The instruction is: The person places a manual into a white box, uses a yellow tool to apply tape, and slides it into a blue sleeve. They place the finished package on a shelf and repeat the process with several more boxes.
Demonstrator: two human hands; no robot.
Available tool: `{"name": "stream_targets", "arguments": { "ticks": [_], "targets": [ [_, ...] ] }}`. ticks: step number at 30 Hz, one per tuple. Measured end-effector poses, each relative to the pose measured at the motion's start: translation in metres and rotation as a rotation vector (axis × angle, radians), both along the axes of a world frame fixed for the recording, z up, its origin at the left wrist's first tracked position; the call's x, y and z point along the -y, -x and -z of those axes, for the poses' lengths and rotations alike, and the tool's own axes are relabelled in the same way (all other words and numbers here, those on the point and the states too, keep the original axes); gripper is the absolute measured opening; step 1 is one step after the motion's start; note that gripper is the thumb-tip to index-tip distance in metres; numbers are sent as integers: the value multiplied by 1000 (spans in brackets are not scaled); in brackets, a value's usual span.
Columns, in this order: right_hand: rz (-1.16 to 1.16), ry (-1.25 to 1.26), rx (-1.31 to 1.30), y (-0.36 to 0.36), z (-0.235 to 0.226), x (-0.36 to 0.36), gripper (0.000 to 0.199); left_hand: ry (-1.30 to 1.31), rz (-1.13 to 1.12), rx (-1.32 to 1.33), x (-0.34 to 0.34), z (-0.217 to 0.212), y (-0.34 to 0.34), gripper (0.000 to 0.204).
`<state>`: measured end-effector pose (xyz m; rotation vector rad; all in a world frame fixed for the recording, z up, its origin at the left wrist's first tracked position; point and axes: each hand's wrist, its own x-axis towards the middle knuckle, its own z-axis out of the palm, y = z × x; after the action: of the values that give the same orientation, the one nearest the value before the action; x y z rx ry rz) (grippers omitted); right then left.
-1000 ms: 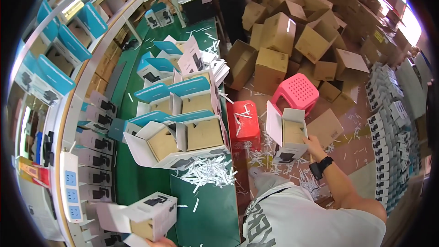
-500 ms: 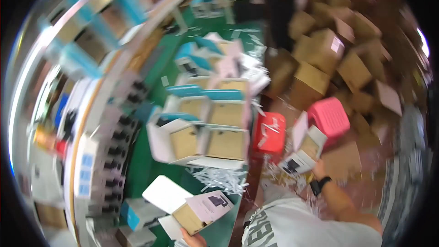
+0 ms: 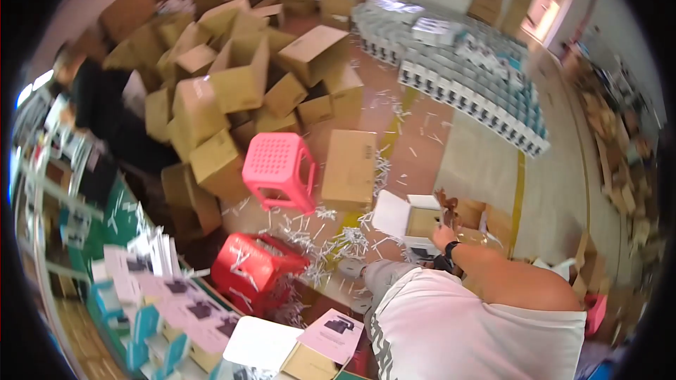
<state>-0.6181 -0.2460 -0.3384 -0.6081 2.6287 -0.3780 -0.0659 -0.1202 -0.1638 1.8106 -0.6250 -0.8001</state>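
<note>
My right hand (image 3: 443,236), with a dark watch on its wrist, is reached out over the floor. Its fingers are closed on the edge of a small white box (image 3: 417,241) whose lid stands open, showing a tan cardboard insert. Below, at the picture's lower edge, another open white box (image 3: 310,360) has a tan insert and a pinkish flap with a dark product picture. My left hand does not show; the lower edge cuts off that box.
A pink stool (image 3: 276,162) and a red stool (image 3: 257,267) stand amid scattered paper strips. Brown cartons (image 3: 218,91) are heaped behind them. An open carton (image 3: 493,225) lies beside my right hand. Rows of boxes (image 3: 465,98) cover the floor beyond. A person in black (image 3: 113,109) works at left.
My view has swung right, from the green bench toward the floor. My right hand has carried its open white box away from the stools. My left hand has dropped out of view.
</note>
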Motion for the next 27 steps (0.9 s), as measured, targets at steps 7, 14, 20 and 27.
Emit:
{"name": "stream_targets", "arguments": {
  "ticks": [7, 14, 20, 27],
  "targets": [
    [555, 109, -172, 105, 12, -119, 40, 69, 66, -753, 154, -30, 114, 52],
    [594, 468, 53, 181, 29, -109, 41, -168, 451, -377, 301, -11, 320, 46],
    [551, 490, 25, 276, -57, -56, 38, -200, 759, -649, 402, 6, 507, 56],
    [978, 731, 151, 328, -55, -49, 37, -356, 1099, -776, 492, 13, 720, 53]
  ]
}}
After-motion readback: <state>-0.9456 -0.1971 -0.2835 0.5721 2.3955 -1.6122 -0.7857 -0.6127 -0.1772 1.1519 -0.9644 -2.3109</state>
